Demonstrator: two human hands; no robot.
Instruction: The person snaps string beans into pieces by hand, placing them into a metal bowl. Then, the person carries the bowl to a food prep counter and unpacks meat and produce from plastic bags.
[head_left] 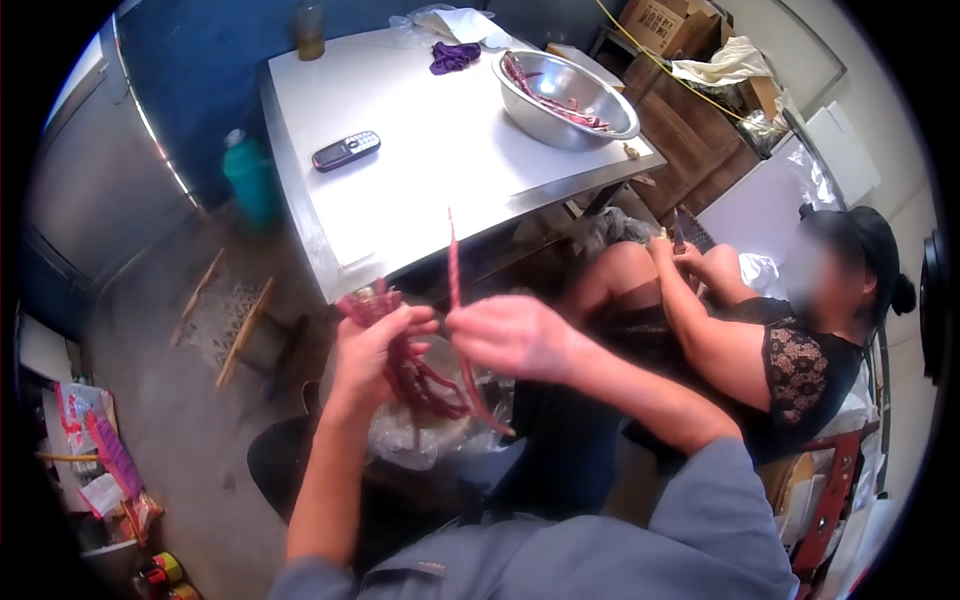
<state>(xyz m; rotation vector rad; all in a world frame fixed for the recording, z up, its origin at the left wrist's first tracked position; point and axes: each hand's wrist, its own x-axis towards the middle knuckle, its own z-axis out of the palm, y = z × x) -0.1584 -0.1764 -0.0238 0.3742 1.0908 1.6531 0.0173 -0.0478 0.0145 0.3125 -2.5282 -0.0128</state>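
My left hand is closed round a bunch of long, thin, dark red bean pods, whose ends hang below the palm. Between the fingers of my right hand is a single red pod, held upright with its tip pointing up and its lower end curving down. Both hands are close together over my lap, just off the table's near edge. Under them lies clear plastic, partly hidden by my hands and the pods.
On the white table stand a metal bowl with more red pods, a phone and a purple cloth. To the right a person sits holding a knife. A wooden stool stands left.
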